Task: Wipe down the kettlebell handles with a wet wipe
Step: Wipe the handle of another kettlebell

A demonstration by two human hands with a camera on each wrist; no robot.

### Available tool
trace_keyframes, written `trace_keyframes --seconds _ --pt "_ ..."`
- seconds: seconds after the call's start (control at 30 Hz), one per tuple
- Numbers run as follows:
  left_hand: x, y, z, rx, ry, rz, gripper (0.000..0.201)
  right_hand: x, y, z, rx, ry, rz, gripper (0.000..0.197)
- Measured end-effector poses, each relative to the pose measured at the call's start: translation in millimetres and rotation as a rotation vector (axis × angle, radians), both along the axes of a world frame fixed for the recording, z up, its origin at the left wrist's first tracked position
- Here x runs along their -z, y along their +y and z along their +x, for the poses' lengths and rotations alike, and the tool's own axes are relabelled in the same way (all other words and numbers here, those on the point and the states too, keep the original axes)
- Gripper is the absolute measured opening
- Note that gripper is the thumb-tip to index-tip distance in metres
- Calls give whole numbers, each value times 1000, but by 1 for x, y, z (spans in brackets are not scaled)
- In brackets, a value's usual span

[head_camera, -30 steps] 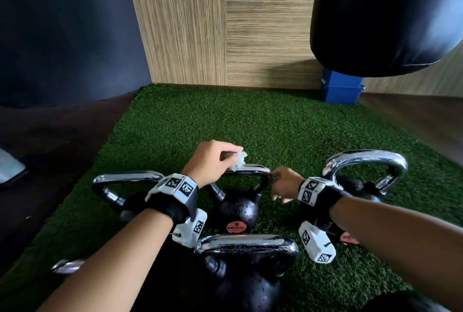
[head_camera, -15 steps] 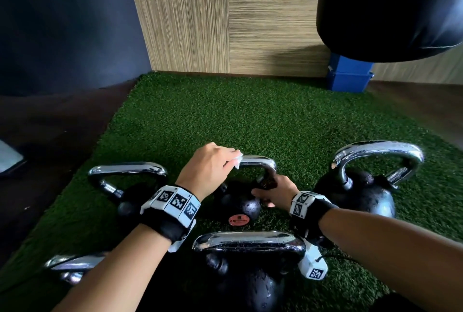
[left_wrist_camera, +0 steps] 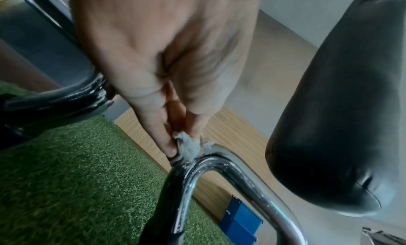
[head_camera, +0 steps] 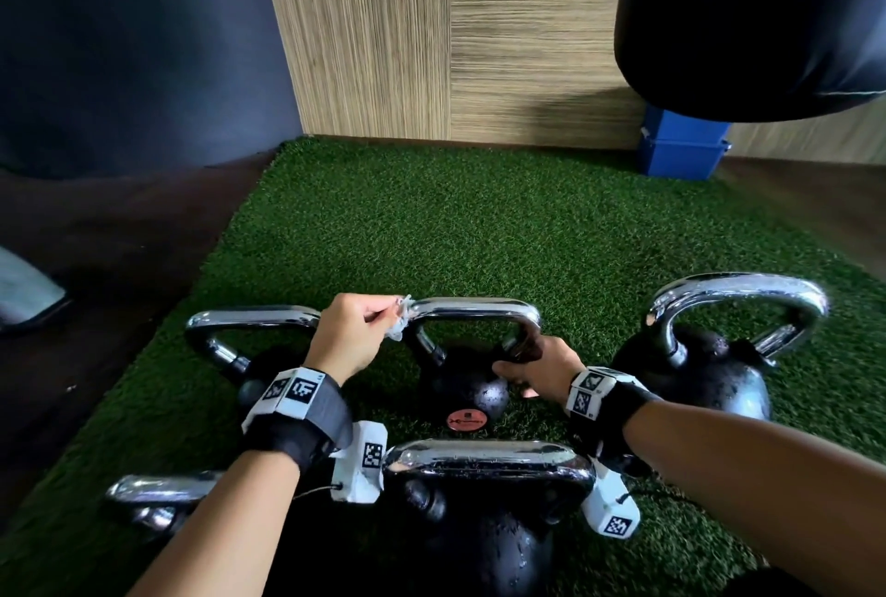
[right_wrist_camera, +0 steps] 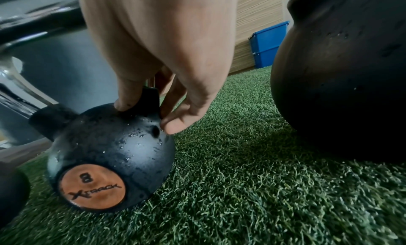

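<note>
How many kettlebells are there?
5. Back row: left, middle being wiped, right. Front: one nearest the camera, one at bottom left, mostly hidden by the arm. More may sit out of frame.

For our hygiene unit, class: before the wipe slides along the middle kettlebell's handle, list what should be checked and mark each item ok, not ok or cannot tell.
1. Wet wipe pinched in the left hand: ok.
2. Wipe touching the chrome handle at its left corner: ok.
3. Right hand steadying the 8 kettlebell at the handle's base: ok.
4. Kettlebell resting on the green turf: ok.
5. Handle's top bar free of fingers ahead of the wipe: ok.
6. Wipe still moist enough: cannot tell.
</note>
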State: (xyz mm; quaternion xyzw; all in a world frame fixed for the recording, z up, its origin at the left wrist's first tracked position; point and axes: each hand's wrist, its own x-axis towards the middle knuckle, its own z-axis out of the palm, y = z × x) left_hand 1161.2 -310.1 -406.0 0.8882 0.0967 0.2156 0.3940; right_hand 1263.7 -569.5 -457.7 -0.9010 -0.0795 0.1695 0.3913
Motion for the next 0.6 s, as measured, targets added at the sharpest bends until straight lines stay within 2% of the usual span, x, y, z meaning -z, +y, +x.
trace_keyframes --seconds 0.07,0.17,0.23,0.4,0.6 --pt "8 2 2 16 -10 -108 24 -1 -1 0 -6 0 -3 28" --pt "22 3 2 16 40 -410 26 -1 1 0 1 23 27 29" --pt "30 1 2 25 50 -550 26 -1 1 0 -6 35 34 32" --pt "45 -4 -2 38 -38 -620 29 -1 0 1 -27 45 37 33" --pt "65 -17 -2 -2 69 -673 22 -10 0 1 -92 73 103 40"
